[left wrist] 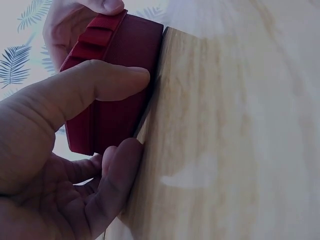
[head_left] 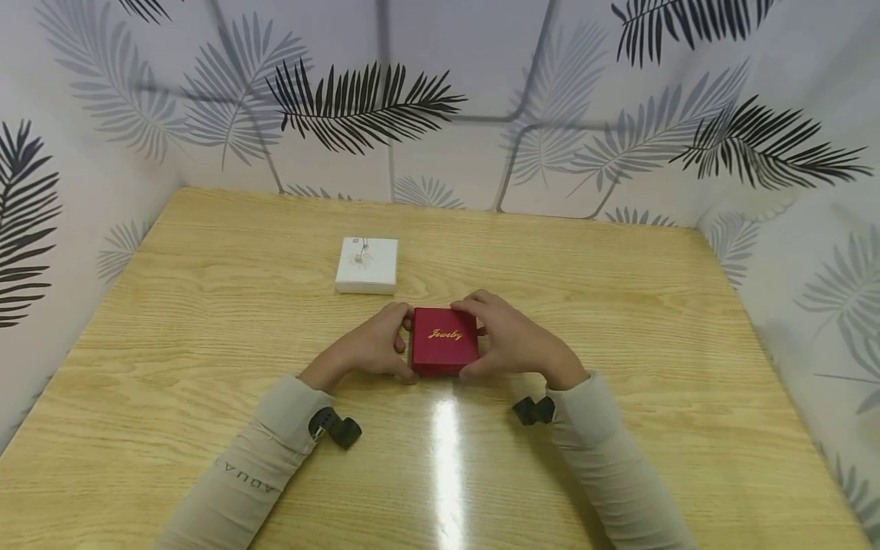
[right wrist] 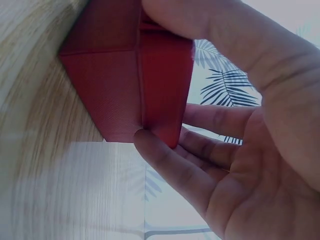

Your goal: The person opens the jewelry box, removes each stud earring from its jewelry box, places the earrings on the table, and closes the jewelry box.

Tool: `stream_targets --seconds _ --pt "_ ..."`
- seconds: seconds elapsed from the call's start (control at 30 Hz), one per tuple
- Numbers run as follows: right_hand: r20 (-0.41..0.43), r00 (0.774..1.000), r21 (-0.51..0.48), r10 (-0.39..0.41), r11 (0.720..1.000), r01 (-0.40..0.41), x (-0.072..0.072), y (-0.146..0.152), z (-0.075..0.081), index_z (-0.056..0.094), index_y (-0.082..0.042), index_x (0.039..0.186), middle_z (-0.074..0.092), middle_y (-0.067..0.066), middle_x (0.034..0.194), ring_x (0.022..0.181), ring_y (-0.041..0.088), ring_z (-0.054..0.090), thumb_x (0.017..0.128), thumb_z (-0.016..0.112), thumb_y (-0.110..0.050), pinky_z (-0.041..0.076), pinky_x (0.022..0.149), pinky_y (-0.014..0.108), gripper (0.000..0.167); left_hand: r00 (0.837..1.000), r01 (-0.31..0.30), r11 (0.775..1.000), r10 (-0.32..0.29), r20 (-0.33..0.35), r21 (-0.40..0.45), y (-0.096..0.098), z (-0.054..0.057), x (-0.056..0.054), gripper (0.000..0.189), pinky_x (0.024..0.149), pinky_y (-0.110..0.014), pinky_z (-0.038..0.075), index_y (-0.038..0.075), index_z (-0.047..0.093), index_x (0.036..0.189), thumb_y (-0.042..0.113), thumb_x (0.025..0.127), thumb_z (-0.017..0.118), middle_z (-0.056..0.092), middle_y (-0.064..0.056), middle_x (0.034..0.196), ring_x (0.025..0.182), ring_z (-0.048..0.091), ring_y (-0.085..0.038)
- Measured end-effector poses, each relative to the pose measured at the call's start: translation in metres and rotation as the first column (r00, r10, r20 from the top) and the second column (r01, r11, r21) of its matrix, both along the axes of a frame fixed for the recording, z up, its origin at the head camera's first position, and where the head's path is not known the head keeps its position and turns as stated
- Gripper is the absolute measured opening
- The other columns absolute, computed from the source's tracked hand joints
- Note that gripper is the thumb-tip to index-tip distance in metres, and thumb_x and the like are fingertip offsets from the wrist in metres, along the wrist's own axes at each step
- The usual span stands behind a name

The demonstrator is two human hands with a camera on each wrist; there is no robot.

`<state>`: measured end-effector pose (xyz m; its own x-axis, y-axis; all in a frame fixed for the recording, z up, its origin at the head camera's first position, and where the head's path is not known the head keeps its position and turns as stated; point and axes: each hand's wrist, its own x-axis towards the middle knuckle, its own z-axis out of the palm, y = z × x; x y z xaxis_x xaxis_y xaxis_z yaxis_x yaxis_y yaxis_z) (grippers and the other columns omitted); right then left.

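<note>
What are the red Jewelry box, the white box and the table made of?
Red box: probably cardboard covered in paper or fake leather; close up, its sides show a fine texture.
White box: likely printed card, with crisp edges and a picture on top.
Table: wood or wood-look laminate; it has grain lines and a shiny reflection.

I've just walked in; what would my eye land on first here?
Most likely the red box with gold "Jewelry" lettering, held over the middle of the wooden table between the left hand and right hand. Beyond it, slightly left, sits a white box with a small printed design. Behind, bold black fronds stand out on the pale backdrop.
</note>
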<state>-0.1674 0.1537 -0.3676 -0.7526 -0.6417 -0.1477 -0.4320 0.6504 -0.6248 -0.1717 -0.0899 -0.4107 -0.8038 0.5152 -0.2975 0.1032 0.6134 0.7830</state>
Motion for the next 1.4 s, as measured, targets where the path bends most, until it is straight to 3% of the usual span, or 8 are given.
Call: stream_targets --seconds 0.43,1.07,1.4 --pt "0.051 0.998 -0.058 -0.021 0.998 0.024 0.000 0.003 0.002 0.043 0.002 0.146 0.050 0.013 0.137 0.125 0.028 0.054 0.070 0.090 -0.017 0.055 0.098 0.035 0.091 1.000 0.002 1.000 -0.002 0.000 0.010 0.000 -0.001 0.001 0.086 0.079 -0.027 0.047 0.002 0.042 0.136 0.012 0.066 0.091 0.049 -0.011 0.122 0.093 0.053 -0.019" --pt "0.035 0.998 -0.129 -0.045 0.990 0.049 -0.006 0.017 0.006 0.043 0.001 0.146 0.049 0.014 0.139 0.124 0.030 0.055 0.070 0.089 -0.012 0.056 0.097 0.038 0.089 1.000 0.018 1.000 -0.018 -0.020 0.016 -0.001 0.000 0.001 0.083 0.081 -0.028 0.047 -0.002 0.042 0.135 0.010 0.068 0.090 0.047 -0.014 0.123 0.093 0.052 -0.020" --pt "0.030 0.999 -0.191 -0.020 0.981 0.026 -0.007 0.023 0.007 0.049 -0.007 0.144 0.045 0.017 0.139 0.126 0.033 0.050 0.072 0.081 -0.004 0.053 0.101 0.049 0.079 1.000 0.017 1.000 -0.017 -0.016 0.013 -0.001 0.000 0.002 0.083 0.081 -0.029 0.047 -0.001 0.041 0.135 0.011 0.069 0.090 0.047 -0.014 0.125 0.094 0.052 -0.021"
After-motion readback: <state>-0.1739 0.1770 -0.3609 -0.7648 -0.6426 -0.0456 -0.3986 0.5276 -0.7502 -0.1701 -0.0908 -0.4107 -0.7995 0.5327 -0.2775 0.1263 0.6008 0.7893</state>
